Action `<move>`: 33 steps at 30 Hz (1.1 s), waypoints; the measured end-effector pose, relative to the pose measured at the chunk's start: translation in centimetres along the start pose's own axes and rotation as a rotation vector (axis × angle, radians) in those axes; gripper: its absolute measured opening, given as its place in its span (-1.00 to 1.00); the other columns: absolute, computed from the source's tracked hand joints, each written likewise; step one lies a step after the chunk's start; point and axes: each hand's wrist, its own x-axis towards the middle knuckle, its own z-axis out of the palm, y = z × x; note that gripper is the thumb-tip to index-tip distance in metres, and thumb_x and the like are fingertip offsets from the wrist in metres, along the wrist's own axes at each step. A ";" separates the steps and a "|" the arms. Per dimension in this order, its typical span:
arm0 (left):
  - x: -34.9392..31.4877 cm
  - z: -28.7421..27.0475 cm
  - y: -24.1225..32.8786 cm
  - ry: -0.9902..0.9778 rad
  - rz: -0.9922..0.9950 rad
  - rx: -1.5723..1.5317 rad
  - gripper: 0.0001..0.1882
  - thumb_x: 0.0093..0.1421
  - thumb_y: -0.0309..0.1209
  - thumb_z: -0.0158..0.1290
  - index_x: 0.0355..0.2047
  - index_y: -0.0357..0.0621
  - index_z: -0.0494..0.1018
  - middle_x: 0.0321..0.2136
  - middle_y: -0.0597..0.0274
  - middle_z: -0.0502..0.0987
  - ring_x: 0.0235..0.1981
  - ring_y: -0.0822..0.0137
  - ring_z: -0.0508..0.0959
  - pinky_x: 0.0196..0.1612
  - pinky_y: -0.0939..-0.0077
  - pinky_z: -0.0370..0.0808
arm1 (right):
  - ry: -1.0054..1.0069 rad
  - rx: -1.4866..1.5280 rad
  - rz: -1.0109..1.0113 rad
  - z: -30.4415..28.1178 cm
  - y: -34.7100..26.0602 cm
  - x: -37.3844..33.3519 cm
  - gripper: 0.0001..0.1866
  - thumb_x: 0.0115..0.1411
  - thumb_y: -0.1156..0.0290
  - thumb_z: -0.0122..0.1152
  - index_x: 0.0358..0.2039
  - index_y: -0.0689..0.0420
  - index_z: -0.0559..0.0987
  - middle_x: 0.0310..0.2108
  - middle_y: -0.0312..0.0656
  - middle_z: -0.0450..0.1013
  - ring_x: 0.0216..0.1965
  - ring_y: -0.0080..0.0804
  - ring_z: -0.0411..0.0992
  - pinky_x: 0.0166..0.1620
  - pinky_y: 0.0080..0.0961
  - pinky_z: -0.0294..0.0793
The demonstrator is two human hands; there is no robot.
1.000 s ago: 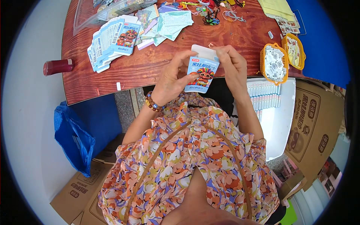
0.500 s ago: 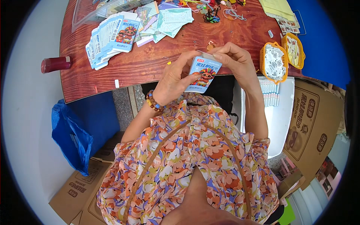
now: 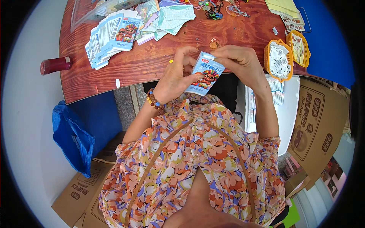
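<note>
Over the last second, the white flap that had stood up from the mouth of the light-blue upright thin-card box [image 3: 209, 78] was folded over, leaving only a narrow white strip [image 3: 208, 56] along its upper edge. The box thus looked closed or very nearly so, its closing step seemingly almost done. It was held tilted in front of the flower-print blouse [image 3: 190, 152], at the near edge of the red-brown wood-grained bench [image 3: 148, 64].

The left hand [image 3: 171, 81] had a firm, closed grip on the box: its thumb lay across the front panel, with the other fingers bent at the left side and partly hidden. The right hand [image 3: 243, 62] had drawn its thumb and fingers close together at the upper right corner, touching the card; whether that grip pinched or merely pressed, I could not tell.

The card looked smooth and crisp-edged, printed with bright cartoon figures. Flat blue-and-white card blanks [image 3: 104, 41] lay fanned out on the bench, overlapping, beside mint-green paper sheets [image 3: 176, 19] with decorative edges. Thin looped cords [image 3: 237, 11] lay beyond. At the right, an orange openwork plastic basket [image 3: 282, 80] held small white packets [image 3: 278, 57], and below the bench a smooth white tub [image 3: 285, 140] held rows of slim blue-and-white boxes [image 3: 277, 93].
</note>
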 end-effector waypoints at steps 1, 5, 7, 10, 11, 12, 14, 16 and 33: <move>0.0 -0.1 -0.1 0.001 -0.002 -0.001 -0.33 0.14 -0.54 0.22 0.16 -0.15 0.08 -0.26 0.03 0.58 -0.27 0.23 0.64 -0.24 0.38 0.56 | -0.002 0.001 0.001 0.1 0.0 -0.1 -0.80 0.25 0.57 0.20 -0.13 0.29 0.64 -0.27 -0.22 0.58 -0.21 -0.63 0.52 -0.14 -0.66 0.53; -0.1 -0.1 -0.3 0.011 -0.021 -0.039 -0.30 0.12 -0.55 0.23 0.17 -0.15 0.09 -0.27 0.04 0.58 -0.27 0.26 0.64 -0.24 0.38 0.56 | 0.030 -0.159 -0.204 0.5 -0.2 -0.7 -0.76 0.24 0.58 0.20 -0.08 0.27 0.62 -0.12 -0.12 0.59 -0.09 -0.42 0.56 -0.06 -0.55 0.56; -0.1 0.0 -0.5 0.027 -0.012 -0.074 -0.29 0.12 -0.56 0.23 0.19 -0.15 0.09 -0.27 0.05 0.58 -0.27 0.26 0.64 -0.23 0.38 0.56 | 0.035 -0.216 -0.275 1.0 -0.2 -1.2 -0.73 0.22 0.60 0.20 -0.05 0.25 0.61 -0.05 -0.08 0.57 -0.04 -0.33 0.57 -0.04 -0.51 0.56; -0.1 0.4 -0.1 0.032 0.033 -0.065 -0.24 0.12 -0.59 0.22 0.26 -0.09 0.09 -0.27 0.07 0.58 -0.28 0.28 0.64 -0.22 0.38 0.57 | 0.165 -0.382 -0.334 2.2 0.4 -1.8 -0.67 0.19 0.61 0.21 -0.01 0.21 0.59 0.03 -0.06 0.53 0.00 -0.17 0.55 0.02 -0.41 0.55; -0.1 0.5 0.3 0.036 0.048 -0.032 -0.25 0.13 -0.59 0.20 0.28 -0.05 0.11 -0.26 0.08 0.58 -0.28 0.29 0.63 -0.20 0.39 0.57 | 0.171 -0.396 -0.352 2.3 0.5 -1.9 -0.65 0.18 0.62 0.22 0.01 0.21 0.58 0.03 -0.06 0.53 0.01 -0.15 0.54 0.03 -0.39 0.54; -0.2 0.5 0.6 0.040 0.064 0.002 -0.25 0.14 -0.60 0.19 0.30 -0.02 0.14 -0.25 0.10 0.57 -0.28 0.30 0.63 -0.19 0.40 0.57 | 0.177 -0.410 -0.371 2.4 0.6 -1.9 -0.63 0.17 0.62 0.23 0.02 0.20 0.58 0.04 -0.07 0.53 0.01 -0.14 0.54 0.04 -0.37 0.54; -0.2 0.6 0.4 0.027 0.097 0.044 -0.28 0.15 -0.59 0.18 0.29 -0.02 0.18 -0.22 0.10 0.57 -0.26 0.30 0.63 -0.18 0.41 0.57 | 0.165 -0.401 -0.386 2.2 1.3 -1.7 -0.63 0.16 0.61 0.24 0.01 0.18 0.58 0.03 -0.08 0.53 0.01 -0.14 0.54 0.04 -0.36 0.54; -0.2 0.7 0.1 0.014 0.132 0.089 -0.31 0.16 -0.59 0.18 0.28 -0.01 0.22 -0.18 0.10 0.56 -0.25 0.31 0.63 -0.17 0.42 0.58 | 0.153 -0.393 -0.403 1.8 1.7 -1.7 -0.64 0.15 0.61 0.24 0.00 0.17 0.59 0.02 -0.09 0.54 0.01 -0.14 0.54 0.04 -0.35 0.54; -1.1 1.9 -3.0 0.010 0.007 -0.027 -0.52 0.12 -0.60 0.20 0.06 -0.20 0.35 -0.17 0.16 0.53 -0.21 0.33 0.64 -0.19 0.45 0.58 | -0.050 -0.403 -0.362 2.6 4.3 -1.5 -0.74 0.16 0.55 0.23 -0.10 0.17 0.62 -0.07 -0.08 0.56 -0.08 -0.11 0.55 -0.05 -0.33 0.56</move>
